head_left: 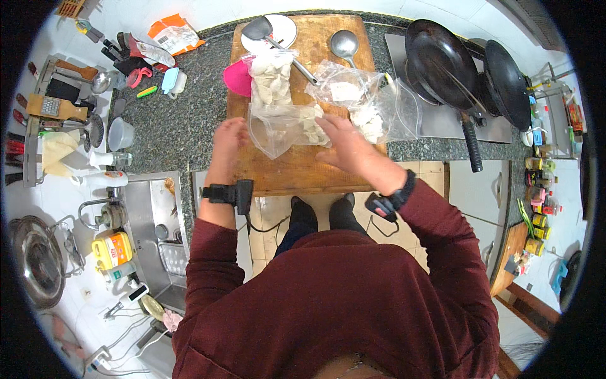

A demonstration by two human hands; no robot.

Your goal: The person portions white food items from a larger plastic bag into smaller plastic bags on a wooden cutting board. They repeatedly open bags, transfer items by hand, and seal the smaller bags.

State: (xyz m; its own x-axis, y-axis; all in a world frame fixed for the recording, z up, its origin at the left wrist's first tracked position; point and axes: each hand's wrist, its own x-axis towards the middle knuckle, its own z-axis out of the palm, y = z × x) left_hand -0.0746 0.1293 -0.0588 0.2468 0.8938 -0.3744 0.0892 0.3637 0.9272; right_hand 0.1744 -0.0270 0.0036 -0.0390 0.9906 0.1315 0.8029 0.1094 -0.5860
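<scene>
"How many hands?"
"Two: a left hand and a right hand."
"Wrist straps?"
"Two, and two shoes."
"Heaps of white pieces?"
"Three."
"And clear bags?"
"They overlap, so I can't give a sure number."
"What about the cutting board?"
"One in the middle, bearing one plate, one ladle and one spatula."
"Black pans on the right?"
"Two."
"Orange packets?"
"One orange packet."
"Yellow jugs?"
"One yellow jug."

A head-worn fisheye looks steeply down from close above.
</scene>
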